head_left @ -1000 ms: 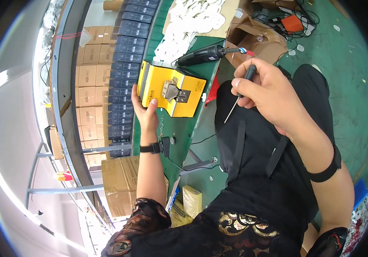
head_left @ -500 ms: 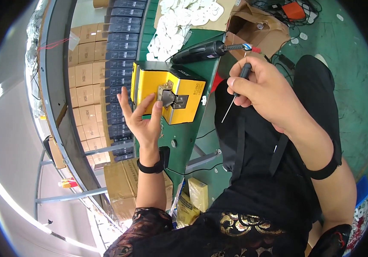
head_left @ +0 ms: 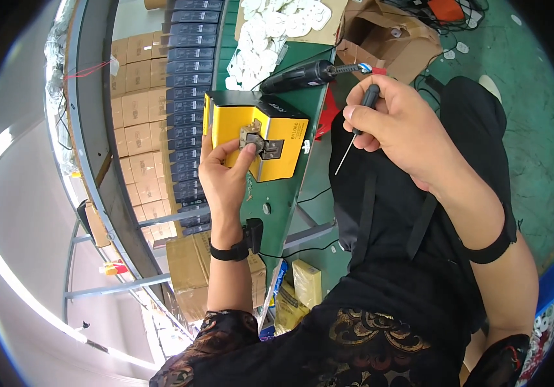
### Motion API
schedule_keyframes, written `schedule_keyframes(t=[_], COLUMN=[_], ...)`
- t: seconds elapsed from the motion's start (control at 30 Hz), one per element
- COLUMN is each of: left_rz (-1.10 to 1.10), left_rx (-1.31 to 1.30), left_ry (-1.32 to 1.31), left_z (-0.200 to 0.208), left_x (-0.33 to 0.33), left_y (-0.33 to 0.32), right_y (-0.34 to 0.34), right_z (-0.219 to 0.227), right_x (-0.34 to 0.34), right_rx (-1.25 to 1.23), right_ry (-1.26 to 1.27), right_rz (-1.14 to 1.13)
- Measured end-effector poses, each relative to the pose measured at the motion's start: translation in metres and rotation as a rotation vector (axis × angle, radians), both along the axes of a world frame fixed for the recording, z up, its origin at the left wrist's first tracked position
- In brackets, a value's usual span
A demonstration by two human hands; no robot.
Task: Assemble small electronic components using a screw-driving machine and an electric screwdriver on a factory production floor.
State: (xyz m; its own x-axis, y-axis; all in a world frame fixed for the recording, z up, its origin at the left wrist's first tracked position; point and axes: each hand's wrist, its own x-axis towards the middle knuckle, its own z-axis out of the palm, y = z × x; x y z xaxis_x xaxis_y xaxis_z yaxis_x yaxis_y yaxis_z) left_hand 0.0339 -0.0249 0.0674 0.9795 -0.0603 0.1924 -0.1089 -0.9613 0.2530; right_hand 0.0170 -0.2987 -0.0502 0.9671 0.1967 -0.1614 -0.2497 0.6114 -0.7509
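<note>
A yellow and black box [head_left: 280, 169] stands on the green bench, with a metal fitting [head_left: 249, 132] and a dark recessed plate [head_left: 272, 149] in its front. My left hand [head_left: 222, 177] is at the box's left side. Its thumb presses on the metal fitting with the index finger close beside it; the other fingers lie along the box's left side, partly hidden. My right hand [head_left: 396, 126] is closed round the black handle of a thin screwdriver [head_left: 346, 153], its tip pointing down over my lap, apart from the box.
Behind the box lies a black power screwdriver [head_left: 296, 79]. White flat pieces [head_left: 270, 32] are heaped at the far end. An open cardboard box [head_left: 386, 42] sits beyond the bench. Stacked brown boxes [head_left: 136, 106] and dark boxes [head_left: 191, 68] line the left.
My left hand has closed in on the box: its spread fingers have drawn together and the thumb now presses the metal fitting. My right hand holds the screwdriver almost unmoved.
</note>
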Motion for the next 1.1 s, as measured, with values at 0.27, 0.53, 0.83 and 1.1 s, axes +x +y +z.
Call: schedule_keyframes(t=[0.27,0.53,0.83,1.1], left_rz=[-0.006,-0.034,-0.016,0.010], left_rx=[0.202,0.297,0.303,0.287], left_ry=[-0.097,-0.146,-0.134,-0.054], left_z=[0.001,-0.003,0.000,0.009], left_x=[-0.002,-0.005,-0.006,-0.005], left_y=[-0.001,-0.003,-0.007,-0.008], right_y=[0.000,0.000,0.009,0.025], right_z=[0.003,0.008,0.021,0.011], right_x=[0.003,0.005,0.007,0.020], right_rx=[-0.034,-0.109,-0.063,-0.099], right_ry=[-0.054,-0.092,-0.054,-0.017], right_rz=[-0.001,-0.005,0.069,0.124])
